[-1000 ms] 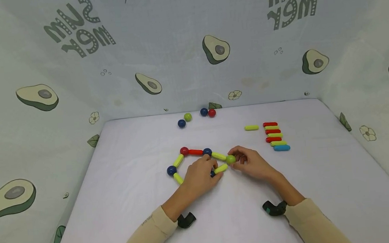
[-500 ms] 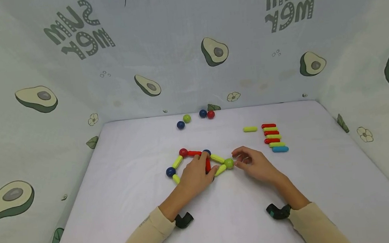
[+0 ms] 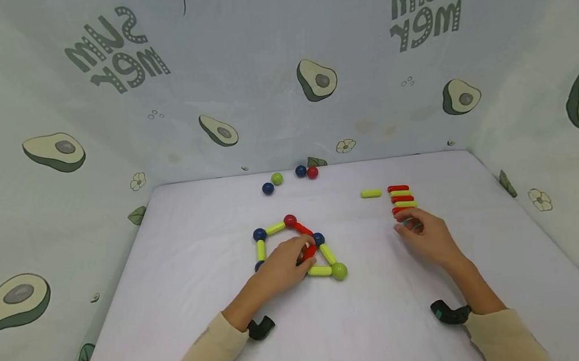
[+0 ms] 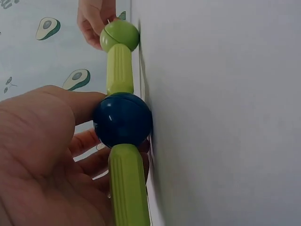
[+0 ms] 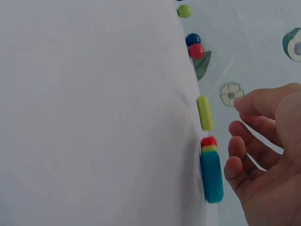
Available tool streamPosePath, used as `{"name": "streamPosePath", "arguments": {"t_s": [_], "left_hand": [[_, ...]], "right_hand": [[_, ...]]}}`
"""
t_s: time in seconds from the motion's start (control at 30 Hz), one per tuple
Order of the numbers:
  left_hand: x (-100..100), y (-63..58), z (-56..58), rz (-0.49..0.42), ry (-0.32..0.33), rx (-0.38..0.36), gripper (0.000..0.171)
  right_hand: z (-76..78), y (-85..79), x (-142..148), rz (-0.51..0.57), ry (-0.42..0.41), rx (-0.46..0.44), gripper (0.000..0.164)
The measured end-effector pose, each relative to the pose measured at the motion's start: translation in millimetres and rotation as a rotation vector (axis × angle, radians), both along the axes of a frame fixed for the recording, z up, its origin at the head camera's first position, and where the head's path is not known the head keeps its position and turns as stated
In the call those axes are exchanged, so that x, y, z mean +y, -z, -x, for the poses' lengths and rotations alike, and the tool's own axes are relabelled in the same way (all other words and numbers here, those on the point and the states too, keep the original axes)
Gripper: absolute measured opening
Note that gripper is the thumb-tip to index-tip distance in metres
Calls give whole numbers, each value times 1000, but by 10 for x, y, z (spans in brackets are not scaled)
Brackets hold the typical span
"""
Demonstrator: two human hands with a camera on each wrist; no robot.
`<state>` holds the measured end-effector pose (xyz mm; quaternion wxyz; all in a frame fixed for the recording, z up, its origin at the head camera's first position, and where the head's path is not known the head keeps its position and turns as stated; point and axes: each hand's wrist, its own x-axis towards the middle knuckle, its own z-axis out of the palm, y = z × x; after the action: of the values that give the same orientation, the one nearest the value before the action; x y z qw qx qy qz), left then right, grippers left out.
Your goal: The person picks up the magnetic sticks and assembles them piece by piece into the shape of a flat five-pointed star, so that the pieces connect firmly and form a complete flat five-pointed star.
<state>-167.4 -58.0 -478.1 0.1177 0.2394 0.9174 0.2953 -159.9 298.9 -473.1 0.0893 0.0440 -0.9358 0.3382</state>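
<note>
A ring of coloured rods and balls lies on the table in the head view, with a red rod crossing it. My left hand grips the ring around that rod and covers part of its near side. In the left wrist view, the thumb presses a dark blue ball, with fingers curled behind it. A green ball forms the ring's right corner. My right hand hovers by the row of rods, fingers loosely bent and holding nothing. It partly hides the blue rod, which the right wrist view shows.
A lone yellow-green rod lies left of the row. At the table's back edge sit loose balls: blue, green, blue and red. A printed cloth hangs behind the white table.
The ring has turned clockwise, its green corner coming nearer, with my left hand still on it. My right hand has left the green ball and moved right to the row of rods.
</note>
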Motion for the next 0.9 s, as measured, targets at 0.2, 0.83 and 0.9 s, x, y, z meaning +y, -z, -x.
{"name": "streamPosePath", "arguments": {"t_s": [0.2, 0.83, 0.9], "left_hand": [[-158, -55, 14, -30, 57, -67, 34], [-227, -117, 6, 12, 132, -18, 17], [-217, -108, 2, 12, 134, -23, 16]], "right_hand": [[-61, -2, 312, -103, 66, 26, 32], [-44, 34, 77, -158, -68, -157, 28], [-47, 39, -54, -141, -131, -160, 29]]}}
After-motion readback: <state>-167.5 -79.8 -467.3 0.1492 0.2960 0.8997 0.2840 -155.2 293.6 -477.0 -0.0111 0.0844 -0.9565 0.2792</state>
